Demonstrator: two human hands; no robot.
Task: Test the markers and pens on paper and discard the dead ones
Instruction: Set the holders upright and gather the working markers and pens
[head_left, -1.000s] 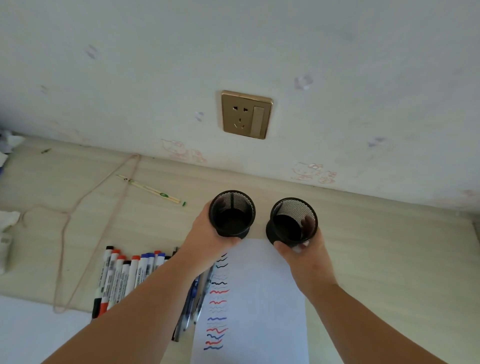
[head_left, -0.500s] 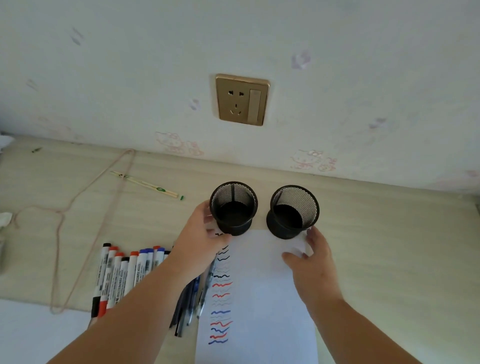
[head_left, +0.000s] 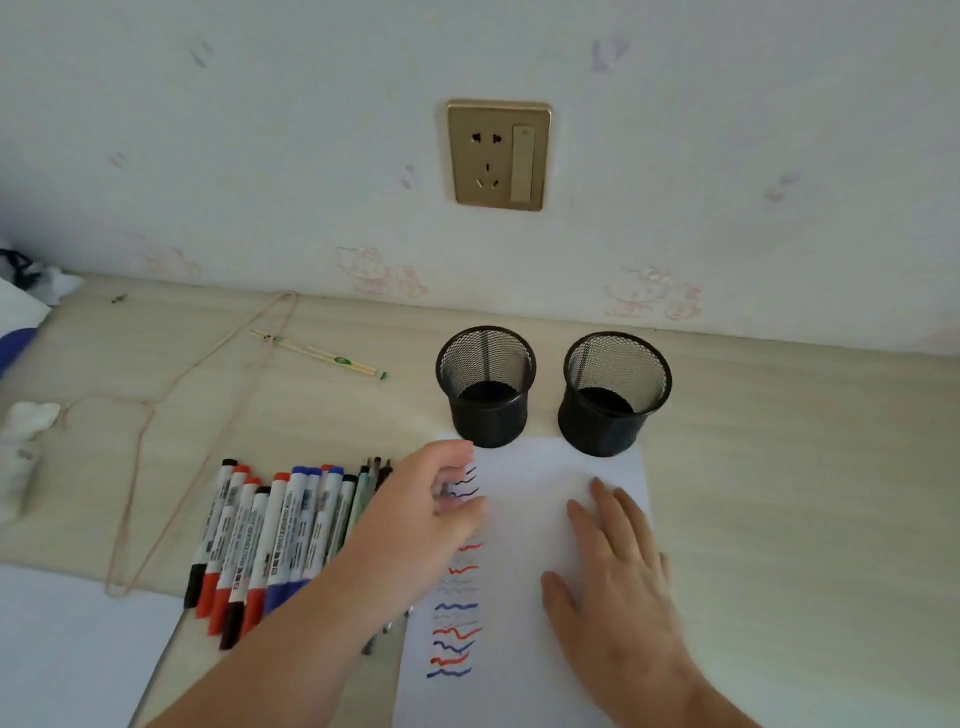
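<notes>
1. My right hand (head_left: 618, 566) lay flat on the paper (head_left: 524, 582), fingers straight and spread, pinning the sheet to the bench (head_left: 779, 467).
2. My left hand (head_left: 431, 504) hovered at the sheet's left edge, over the squiggle marks (head_left: 454, 613), its fingers loosely curled; it looked to hold nothing, though blur kept me from being sure.
3. The markers (head_left: 270, 535) lay side by side just left of the paper, caps away from me, with thinner pens (head_left: 371, 470) tucked against them, partly under my left arm.
4. I judged each marker light, stiff and smooth, apt to roll; mid-barrel seemed the best hold, cap pulled straight off.
5. The paper was thin and would slide unless pressed.
6. Two black mesh cups (head_left: 485, 387) stood upright at the paper's far edge, apparently nothing in them.
</notes>
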